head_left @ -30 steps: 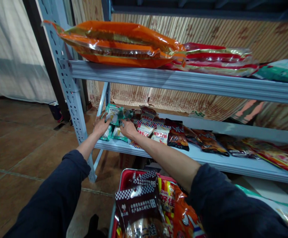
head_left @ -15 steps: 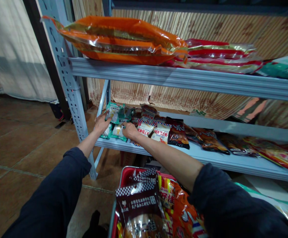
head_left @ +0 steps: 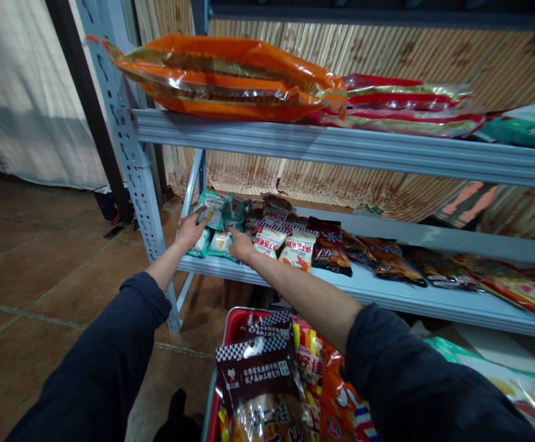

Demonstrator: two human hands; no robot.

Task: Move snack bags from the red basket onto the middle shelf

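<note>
Two layers of green-and-white snack packets lie at the left end of the lower shelf. My left hand rests against their left side, fingers stretched over the edge of an upper packet. On the other side, my right hand touches the lower front packet with its fingers extended and partly hidden. Just right of that hand sit white snack bags with red lettering, with brown-topped bags behind them.
Dark snack bags continue along the lower shelf. A large orange bag lies on the shelf above. The blue metal upright stands left of my hands. Below me is a red basket full of snack bags.
The upper green-and-white packet tilts slightly differently under my left hand. My right hand has shifted very slightly. The view has moved a little.
</note>
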